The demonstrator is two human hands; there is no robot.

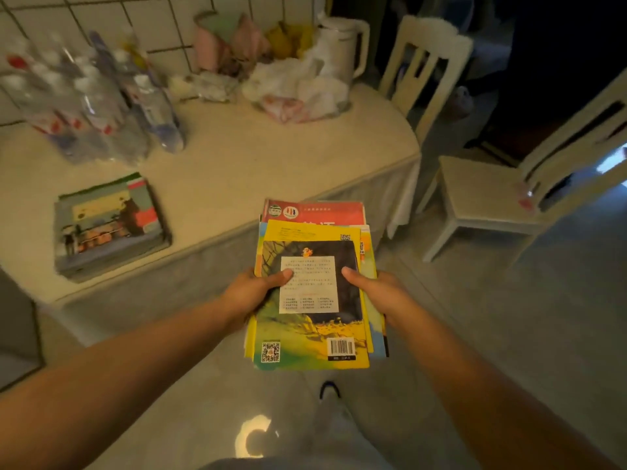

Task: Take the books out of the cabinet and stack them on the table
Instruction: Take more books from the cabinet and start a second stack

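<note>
Both bare forearms are reaching forward and converging, the left hand (252, 293) and right hand (376, 293) gripping opposite sides of a pile of books (312, 290), thumbs lying flat on top, fingers curling underneath out of sight

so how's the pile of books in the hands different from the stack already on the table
The held pile is carried in the air short of the table edge, gripped by the left hand and right hand; the table stack lies flat, untouched. The held pile is fanned and uneven with a yellow cover on top; the table stack is squared, grey-green on top. Both hold several thin books.
</note>
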